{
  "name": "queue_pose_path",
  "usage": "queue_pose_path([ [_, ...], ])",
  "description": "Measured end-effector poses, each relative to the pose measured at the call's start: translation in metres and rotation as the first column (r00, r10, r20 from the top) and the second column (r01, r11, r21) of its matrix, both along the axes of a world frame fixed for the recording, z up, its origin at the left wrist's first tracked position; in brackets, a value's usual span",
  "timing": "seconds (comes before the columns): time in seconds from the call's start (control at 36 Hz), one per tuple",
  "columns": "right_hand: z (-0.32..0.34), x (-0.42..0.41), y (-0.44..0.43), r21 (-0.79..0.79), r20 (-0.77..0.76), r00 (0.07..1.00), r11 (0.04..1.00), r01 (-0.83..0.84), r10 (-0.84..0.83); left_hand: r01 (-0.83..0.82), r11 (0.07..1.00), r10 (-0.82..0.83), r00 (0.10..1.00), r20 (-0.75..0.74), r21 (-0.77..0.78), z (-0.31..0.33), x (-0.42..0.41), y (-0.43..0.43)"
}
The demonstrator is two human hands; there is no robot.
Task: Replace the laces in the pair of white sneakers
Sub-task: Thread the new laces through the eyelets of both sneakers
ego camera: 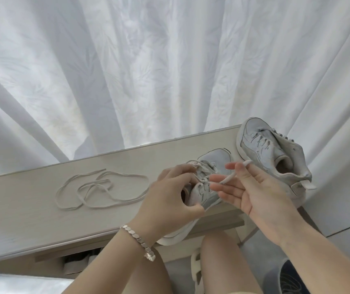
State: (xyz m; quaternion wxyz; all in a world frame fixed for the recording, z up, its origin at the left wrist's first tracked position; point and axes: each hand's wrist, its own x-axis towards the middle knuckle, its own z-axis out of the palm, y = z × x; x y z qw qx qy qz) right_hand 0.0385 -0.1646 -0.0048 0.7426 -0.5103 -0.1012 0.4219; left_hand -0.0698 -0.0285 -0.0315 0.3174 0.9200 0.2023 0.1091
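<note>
Left grip [170, 194] clamps the sneaker [210, 164] overhanging the bench [42, 219] edge, right grip [254, 187] pinches its lace [229, 177]. Loose lace [97, 184] sprawls left.

Bracelet [138, 240]: silver, flat angular links, one end link dangling; worn at the wrist of the left hand [170, 194]. Forearms [110, 257]: bare. Legs [223, 262]: bare at the knees. Beige cloth strip [233, 292] at bottom edge; garment unclear.

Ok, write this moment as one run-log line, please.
left hand: grips near white sneaker | right hand: pinches flat beige lace | loose beige lace: on pale wooden table | second white sneaker: table's right end
</note>
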Motion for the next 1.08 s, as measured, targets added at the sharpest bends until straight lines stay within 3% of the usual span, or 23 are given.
queue_pose_path([
  [0.25,-0.019,-0.016,0.008,-0.011,-0.078,0.993,0.996,0.093,-0.093,-0.005,0.999,-0.001,0.994,0.113,0.053,-0.007,-0.008,-0.006],
  [0.36,-0.019,-0.019,0.009,-0.029,-0.009,0.995,0.995,0.098,-0.098,-0.007,0.998,0.0,0.992,0.123,0.056,-0.009,-0.01,-0.009],
  [0.58,-0.024,-0.021,0.011,0.062,-0.056,0.981,0.98,0.187,-0.184,-0.019,0.997,0.01,0.993,0.119,0.072,-0.009,-0.01,-0.01],
  [0.92,-0.025,-0.019,0.012,-0.05,0.111,0.976,0.98,0.193,-0.186,-0.053,0.995,0.04,0.99,0.138,0.089,-0.013,-0.012,-0.015],
  [1.08,-0.025,-0.016,0.015,-0.083,0.101,0.979,0.979,0.185,-0.176,-0.046,0.996,0.037,0.993,0.114,0.073,-0.011,-0.011,-0.013],
])
